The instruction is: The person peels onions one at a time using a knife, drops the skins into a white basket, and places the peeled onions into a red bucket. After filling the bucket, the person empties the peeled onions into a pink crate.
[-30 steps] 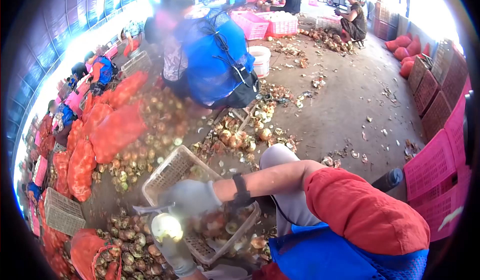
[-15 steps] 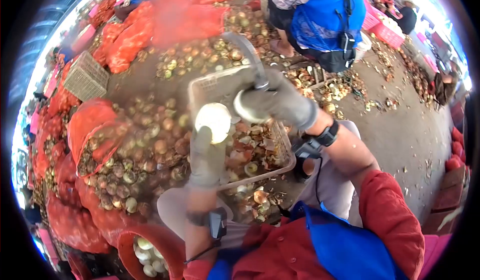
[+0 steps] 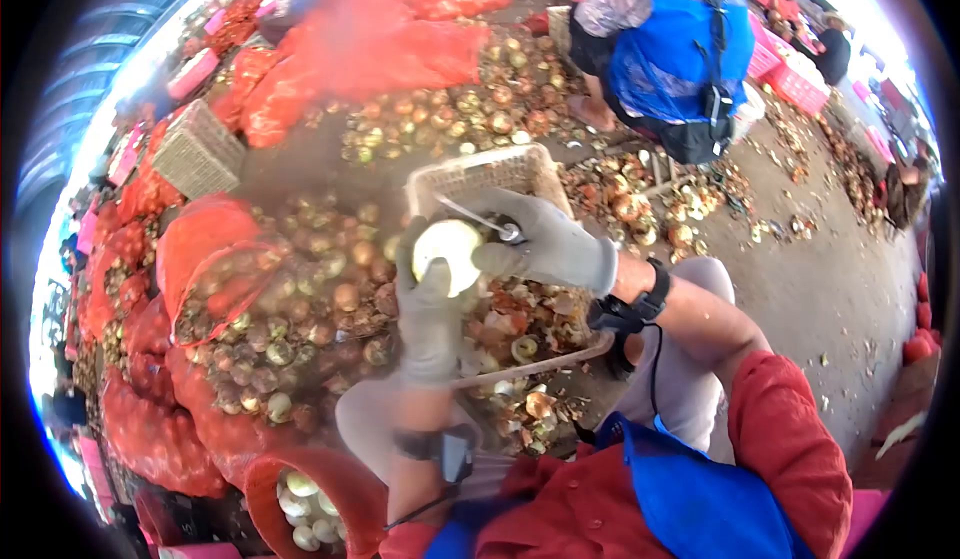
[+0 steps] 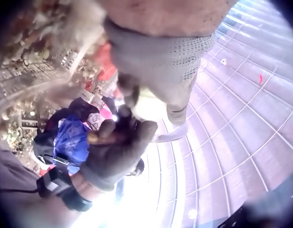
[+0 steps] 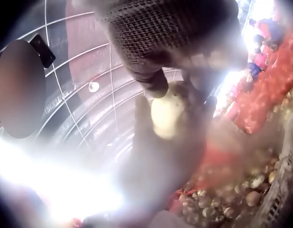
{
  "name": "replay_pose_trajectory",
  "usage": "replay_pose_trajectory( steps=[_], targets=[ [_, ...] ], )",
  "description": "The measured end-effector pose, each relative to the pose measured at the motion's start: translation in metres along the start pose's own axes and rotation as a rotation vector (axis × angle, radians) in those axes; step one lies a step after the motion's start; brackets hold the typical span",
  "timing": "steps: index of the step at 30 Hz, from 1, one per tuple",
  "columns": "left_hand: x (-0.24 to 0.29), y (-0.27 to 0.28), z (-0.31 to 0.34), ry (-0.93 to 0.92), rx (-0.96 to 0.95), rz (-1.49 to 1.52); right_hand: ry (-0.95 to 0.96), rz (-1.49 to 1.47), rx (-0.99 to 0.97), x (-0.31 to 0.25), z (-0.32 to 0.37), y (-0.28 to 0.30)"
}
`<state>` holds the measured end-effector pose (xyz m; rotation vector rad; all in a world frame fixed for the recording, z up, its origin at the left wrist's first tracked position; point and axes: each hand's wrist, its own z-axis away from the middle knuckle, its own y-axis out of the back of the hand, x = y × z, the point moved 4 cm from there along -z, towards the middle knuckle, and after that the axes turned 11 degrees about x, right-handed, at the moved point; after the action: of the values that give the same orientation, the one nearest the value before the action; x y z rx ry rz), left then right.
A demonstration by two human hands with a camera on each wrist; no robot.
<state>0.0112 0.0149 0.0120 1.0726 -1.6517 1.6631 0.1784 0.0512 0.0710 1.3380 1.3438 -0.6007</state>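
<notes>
Over the crate, my gloved left hand holds a pale peeled onion, its thumb across the near side. My gloved right hand grips a knife with a curved metal blade, whose blade passes along the far side of the onion. The right fingertips are right at the onion's right side. In the right wrist view the onion shows between the two gloves, and the knife is hidden there. The left wrist view shows the blade sticking out past the hands.
Below the hands stands a plastic crate with onion skins. Unpeeled onions lie heaped to the left, by red mesh sacks. A red bucket of peeled onions stands near my left knee. Ahead sits a person in a blue vest.
The head view has swung down and left. My right hand has swung the knife from pointing up and away down to the onion. My left hand keeps holding the onion.
</notes>
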Motion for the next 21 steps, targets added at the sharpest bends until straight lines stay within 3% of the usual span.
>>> replay_pose_trajectory(
  steps=[1, 3, 5, 6, 7, 9, 10, 12, 13, 15, 19, 20, 21],
  targets=[
    [0.003, -0.001, -0.002, -0.013, 0.028, 0.097, -0.05, 0.019, 0.039, -0.001, 0.001, -0.004],
    [0.003, 0.005, -0.007, -0.304, 0.067, -0.2, 0.123, 0.103, 0.067, -0.001, 0.0, -0.005],
    [0.008, 0.005, -0.005, -0.336, -0.029, -0.185, 0.127, 0.12, -0.054, -0.011, -0.002, -0.003],
    [0.0, 0.013, -0.01, -0.393, -0.113, -0.206, 0.215, 0.067, -0.119, -0.014, 0.0, -0.002],
    [-0.001, 0.015, -0.009, -0.184, -0.07, -0.179, 0.162, 0.128, -0.181, -0.013, 0.003, -0.003],
    [-0.005, 0.017, -0.006, 0.016, -0.065, -0.133, 0.392, 0.167, -0.127, -0.009, 0.005, -0.006],
    [-0.01, 0.019, -0.005, 0.012, -0.065, -0.138, 0.398, 0.162, -0.125, -0.008, 0.009, -0.007],
    [-0.016, 0.021, -0.008, -0.19, -0.087, -0.379, 0.432, 0.281, -0.074, -0.007, 0.013, -0.005],
    [-0.015, 0.021, -0.008, -0.195, -0.088, -0.386, 0.438, 0.276, -0.07, -0.006, 0.011, 0.0],
    [-0.013, 0.01, 0.002, -0.614, -0.384, -0.978, 0.401, 0.505, -0.055, 0.001, 0.005, 0.01],
    [-0.026, 0.001, 0.0, -0.429, -0.391, -0.81, 0.373, 0.513, 0.043, -0.002, 0.007, 0.018],
    [-0.03, 0.001, 0.0, -0.363, -0.395, -0.751, 0.201, 0.534, -0.007, -0.013, 0.006, 0.02],
    [-0.034, 0.001, 0.002, -0.352, -0.395, -0.747, 0.19, 0.533, -0.011, -0.01, 0.004, 0.023]
  ],
)
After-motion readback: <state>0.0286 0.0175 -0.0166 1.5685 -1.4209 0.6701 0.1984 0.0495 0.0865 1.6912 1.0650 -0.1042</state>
